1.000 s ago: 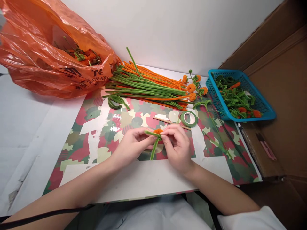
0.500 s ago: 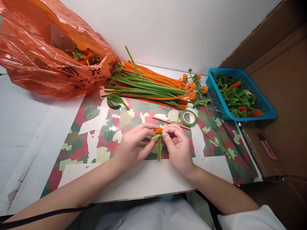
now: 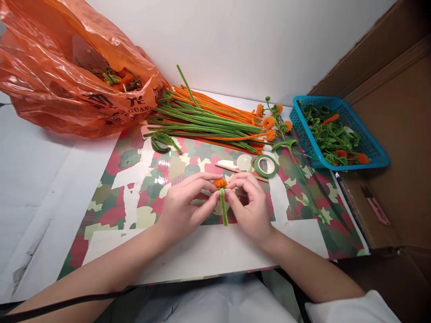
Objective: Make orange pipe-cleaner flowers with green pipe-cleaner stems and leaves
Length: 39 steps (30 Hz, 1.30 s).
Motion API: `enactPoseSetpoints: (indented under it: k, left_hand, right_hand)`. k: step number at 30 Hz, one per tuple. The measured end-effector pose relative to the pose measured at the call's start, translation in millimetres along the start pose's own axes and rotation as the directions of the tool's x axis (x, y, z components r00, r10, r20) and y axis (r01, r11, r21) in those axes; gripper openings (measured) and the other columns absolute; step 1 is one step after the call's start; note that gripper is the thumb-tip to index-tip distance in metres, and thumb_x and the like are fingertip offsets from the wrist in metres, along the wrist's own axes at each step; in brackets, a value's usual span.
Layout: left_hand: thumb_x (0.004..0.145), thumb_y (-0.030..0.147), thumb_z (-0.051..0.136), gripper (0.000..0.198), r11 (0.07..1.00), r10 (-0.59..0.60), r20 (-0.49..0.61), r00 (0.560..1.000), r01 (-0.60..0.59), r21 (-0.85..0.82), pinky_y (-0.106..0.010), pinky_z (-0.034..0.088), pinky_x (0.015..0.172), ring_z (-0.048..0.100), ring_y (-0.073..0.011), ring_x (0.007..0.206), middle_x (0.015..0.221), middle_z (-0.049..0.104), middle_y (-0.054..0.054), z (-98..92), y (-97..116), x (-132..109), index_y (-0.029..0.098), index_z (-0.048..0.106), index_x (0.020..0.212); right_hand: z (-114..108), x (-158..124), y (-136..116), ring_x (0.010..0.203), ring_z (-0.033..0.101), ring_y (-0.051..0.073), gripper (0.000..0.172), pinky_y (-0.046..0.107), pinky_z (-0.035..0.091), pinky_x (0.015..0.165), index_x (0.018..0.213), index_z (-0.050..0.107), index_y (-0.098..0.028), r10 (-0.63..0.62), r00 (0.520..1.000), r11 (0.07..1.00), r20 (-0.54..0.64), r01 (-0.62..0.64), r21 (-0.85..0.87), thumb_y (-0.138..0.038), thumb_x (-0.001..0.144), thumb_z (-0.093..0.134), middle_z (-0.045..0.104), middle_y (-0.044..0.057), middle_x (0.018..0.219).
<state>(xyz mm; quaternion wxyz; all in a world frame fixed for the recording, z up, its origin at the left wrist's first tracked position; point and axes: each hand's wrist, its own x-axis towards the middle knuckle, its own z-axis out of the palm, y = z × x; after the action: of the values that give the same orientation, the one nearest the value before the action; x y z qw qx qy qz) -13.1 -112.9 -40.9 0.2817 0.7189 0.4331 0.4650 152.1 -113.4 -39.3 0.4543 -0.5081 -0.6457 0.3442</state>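
My left hand and my right hand meet over the patterned mat, both pinching a small pipe-cleaner flower. It has an orange fuzzy head on top and a short green stem hanging down between my fingers. Each hand's thumb and forefinger press on the join just under the orange head. The other fingers curl loosely.
A pile of green and orange pipe cleaners lies behind. A roll of green tape and a wooden stick lie close by. A finished flower branch, a blue basket of parts, an orange bag and a cardboard box surround.
The loose green end that stuck out to the left has been wound in under the orange head. The stem now hangs straight down, and my hands have closed in on it.
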Motion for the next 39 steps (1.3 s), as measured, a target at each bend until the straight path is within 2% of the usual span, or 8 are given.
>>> enactPoseSetpoints:
  k: [7,16,18,20,23,26,30,39]
  left_hand:
    - [0.084,0.007,0.06,0.011,0.99,0.12,0.049,0.992,-0.123,0.069,-0.016,0.059,0.058,0.072,-0.0138,0.082,0.101,0.073,-0.008,-0.9,-1.4,2.8,0.017,0.059,0.078]
    - [0.083,0.004,0.057,0.017,0.955,0.29,0.058,0.955,-0.293,0.054,-0.028,0.059,0.075,0.072,-0.0174,0.087,0.105,0.074,-0.009,-1.3,-0.8,4.4,0.02,0.061,0.085]
    - [0.082,0.007,0.06,0.012,0.985,0.174,0.053,0.983,-0.174,-0.006,-0.027,0.06,0.073,0.071,-0.0183,0.087,0.101,0.074,-0.009,-2.1,-1.6,5.2,0.019,0.061,0.08]
    - [0.084,0.014,0.06,0.009,0.987,-0.061,0.119,0.991,0.078,-0.14,-0.026,0.06,0.065,0.071,-0.0177,0.079,0.089,0.072,-0.007,-3.2,-1.2,7.9,0.019,0.059,0.077]
    - [0.085,0.023,0.059,0.012,0.807,-0.367,0.343,0.865,0.479,-0.344,-0.024,0.059,0.054,0.066,-0.0132,0.06,0.074,0.064,-0.001,-5.0,1.7,14.1,0.019,0.055,0.075]
    - [0.083,0.027,0.061,0.012,0.609,-0.425,0.535,0.73,0.668,-0.427,-0.024,0.059,0.053,0.066,-0.0123,0.055,0.068,0.06,0.003,-6.3,4.5,18.8,0.019,0.055,0.077]
    - [0.082,0.031,0.064,0.015,0.483,-0.434,0.604,0.669,0.738,-0.47,-0.023,0.056,0.05,0.065,-0.0122,0.053,0.069,0.061,0.002,-6.5,3.2,18.5,0.019,0.055,0.079]
    - [0.079,0.024,0.062,0.01,0.58,-0.437,0.474,0.765,0.642,-0.502,-0.021,0.05,0.049,0.058,-0.0097,0.052,0.067,0.061,0.002,-5.2,5.6,17.6,0.019,0.054,0.076]
  right_hand:
    - [-3.0,1.7,-0.8,0.084,0.054,0.016,0.02,0.029,0.047,0.071,0.073,0.056,-0.02,0.259,0.944,0.93,0.203,-0.3,0.212,-0.031,0.09,0.055,0.054,0.004,0.091]
    - [-11.0,-0.2,-9.3,0.065,0.049,0.012,0.029,0.027,0.046,0.064,0.08,0.058,-0.019,0.45,0.751,0.618,0.483,-0.653,0.439,-0.047,0.085,0.062,0.05,-0.002,0.069]
    - [-11.6,0.0,-8.7,0.065,0.049,0.012,0.028,0.026,0.045,0.062,0.076,0.058,-0.019,0.462,0.773,0.65,0.435,-0.629,0.427,-0.045,0.083,0.064,0.052,-0.001,0.071]
    - [-12.4,0.8,-7.5,0.07,0.053,0.013,0.022,0.027,0.046,0.063,0.075,0.061,-0.019,0.42,0.858,0.767,0.296,-0.51,0.39,-0.039,0.082,0.066,0.056,0.001,0.081]
    - [-14.4,3.5,-5.6,0.083,0.056,0.015,0.011,0.03,0.049,0.072,0.091,0.067,-0.022,0.287,0.945,0.908,0.153,-0.32,0.27,-0.03,0.083,0.065,0.057,0.003,0.1]
    - [-15.5,7.4,-3.6,0.082,0.056,0.015,0.016,0.031,0.049,0.073,0.1,0.067,-0.023,0.222,0.934,0.926,0.278,-0.292,0.24,-0.028,0.085,0.061,0.057,0.003,0.096]
    - [-14.8,11.3,-0.5,0.077,0.055,0.015,0.009,0.029,0.047,0.068,0.08,0.066,-0.021,0.116,0.945,0.932,0.306,-0.21,0.295,-0.028,0.085,0.062,0.055,0.001,0.082]
    - [-10.3,9.0,1.0,0.075,0.051,0.014,0.013,0.028,0.045,0.067,0.075,0.059,-0.021,0.068,0.976,0.933,0.207,-0.135,0.333,-0.027,0.086,0.058,0.05,0.0,0.079]
